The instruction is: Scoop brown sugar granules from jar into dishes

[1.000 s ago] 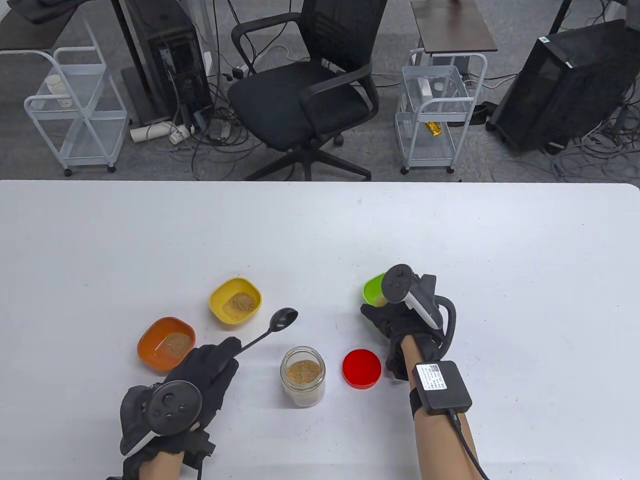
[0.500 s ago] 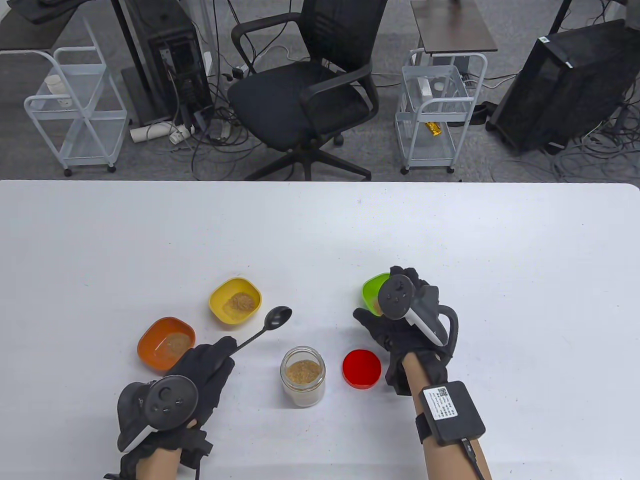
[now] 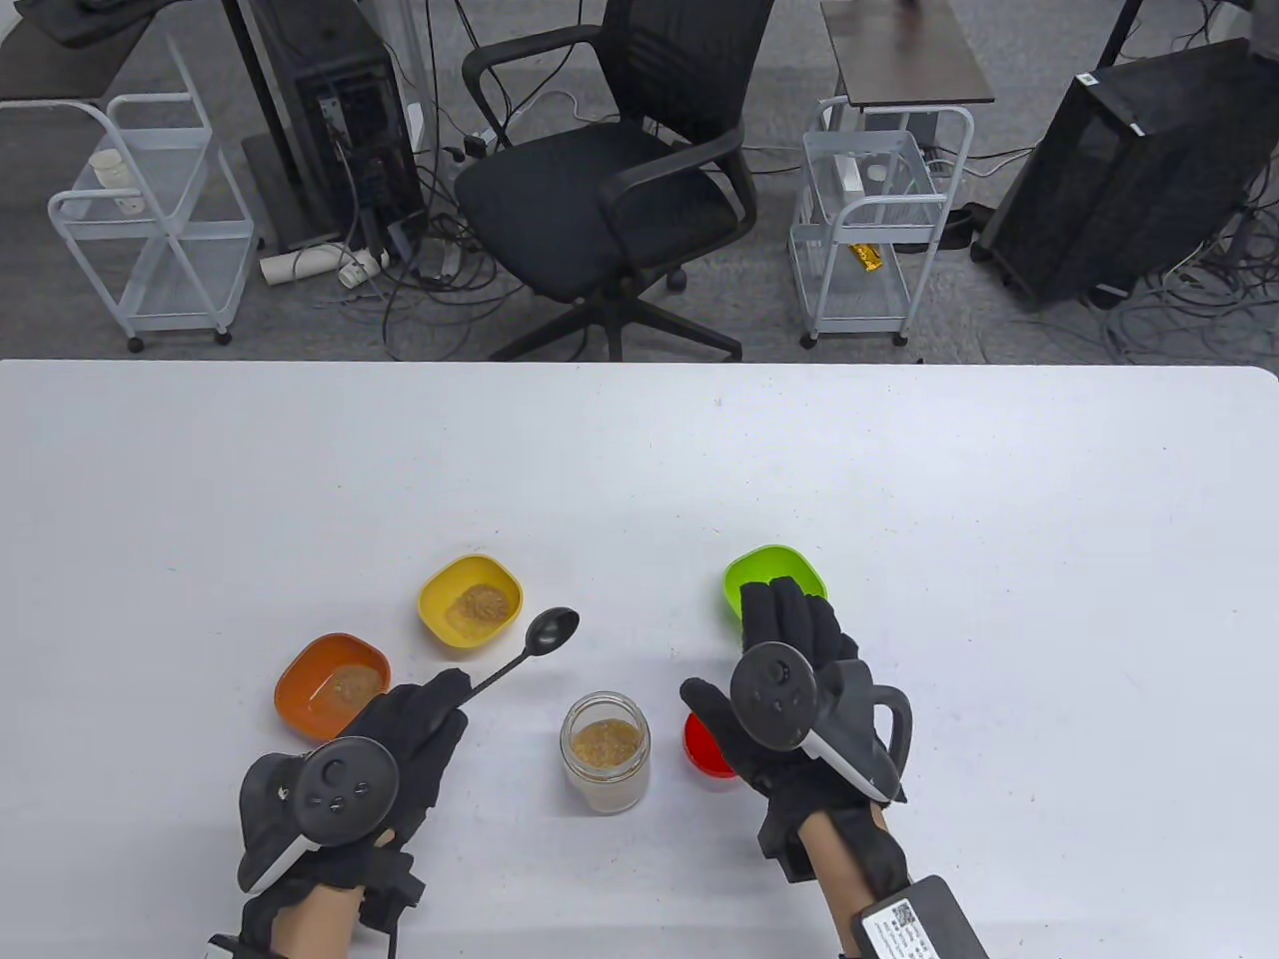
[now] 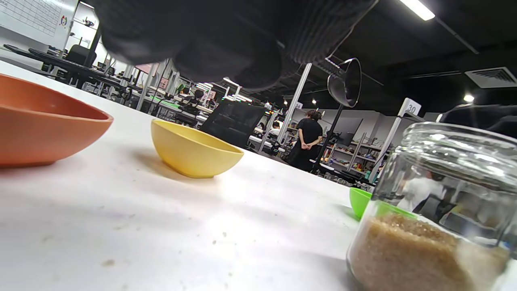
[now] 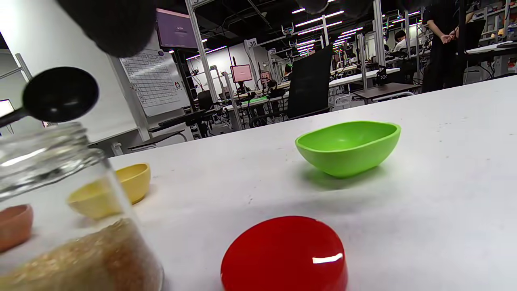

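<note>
An open glass jar (image 3: 606, 764) of brown sugar stands near the table's front; it also shows in the left wrist view (image 4: 432, 214) and the right wrist view (image 5: 68, 226). My left hand (image 3: 400, 739) grips the handle of a black spoon (image 3: 553, 631), its empty bowl held above the table between the yellow dish (image 3: 471, 602) and the jar. The yellow dish and the orange dish (image 3: 332, 686) hold sugar. My right hand (image 3: 789, 679) is open, held flat over the red lid (image 3: 702, 749), below the green dish (image 3: 774, 576).
The red lid (image 5: 284, 254) lies flat right of the jar. An office chair (image 3: 610, 190) and white carts (image 3: 869, 220) stand beyond the table's far edge.
My right hand has let go of the green dish and pulled back toward me, over the red lid. The left hand and spoon shifted slightly left and down.
</note>
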`<state>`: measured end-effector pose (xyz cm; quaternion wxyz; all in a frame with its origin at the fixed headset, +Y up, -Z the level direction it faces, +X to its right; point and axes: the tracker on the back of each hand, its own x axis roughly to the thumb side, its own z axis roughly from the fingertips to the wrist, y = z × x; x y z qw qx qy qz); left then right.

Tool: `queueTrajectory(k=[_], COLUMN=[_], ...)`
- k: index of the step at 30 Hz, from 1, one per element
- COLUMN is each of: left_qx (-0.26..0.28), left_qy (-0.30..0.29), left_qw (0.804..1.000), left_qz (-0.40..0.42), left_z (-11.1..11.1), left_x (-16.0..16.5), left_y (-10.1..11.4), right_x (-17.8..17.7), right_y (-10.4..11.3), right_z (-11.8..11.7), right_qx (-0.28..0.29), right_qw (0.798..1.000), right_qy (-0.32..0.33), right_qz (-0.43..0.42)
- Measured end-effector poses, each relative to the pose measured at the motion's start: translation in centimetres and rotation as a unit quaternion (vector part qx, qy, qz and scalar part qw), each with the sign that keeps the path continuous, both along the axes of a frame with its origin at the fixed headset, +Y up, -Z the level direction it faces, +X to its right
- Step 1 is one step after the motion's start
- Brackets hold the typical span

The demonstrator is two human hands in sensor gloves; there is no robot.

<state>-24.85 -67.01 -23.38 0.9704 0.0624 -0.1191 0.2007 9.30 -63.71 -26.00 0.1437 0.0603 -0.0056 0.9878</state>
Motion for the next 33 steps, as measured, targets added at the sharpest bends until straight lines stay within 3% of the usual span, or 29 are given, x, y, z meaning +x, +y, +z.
queueTrajectory(k=[6,15,22,26,33], left_qx=[-0.011,-0.015,-0.087,-0.131,-0.176], left_qy=[-0.002,0.001,0.004,0.011,0.009], left_qw=[1.000,1.000,0.996,0.988,0.977], left_qz=[-0.003,0.012,-0.021,-0.082,-0.122], left_z=[-0.3,-0.4,-1.2,-1.8,-2.3], left_x=[0.1,0.2,1.1,1.8,2.4], left_y=[-0.2,-0.1,-1.8,-3.0,-4.3], right_x=[-0.5,0.6,1.2,1.0,0.9], right_y=[-1.7,-2.9,-3.3,-3.7,-3.8], right_z=[2.7,3.0,3.1,3.0,3.0], right_qx=[0.002,0.034,0.034,0.022,0.011], right_qw=[1.000,0.999,0.998,0.999,0.999], right_qy=[-0.003,-0.032,-0.043,-0.041,-0.033], right_qz=[-0.012,-0.024,-0.025,-0.019,-0.021])
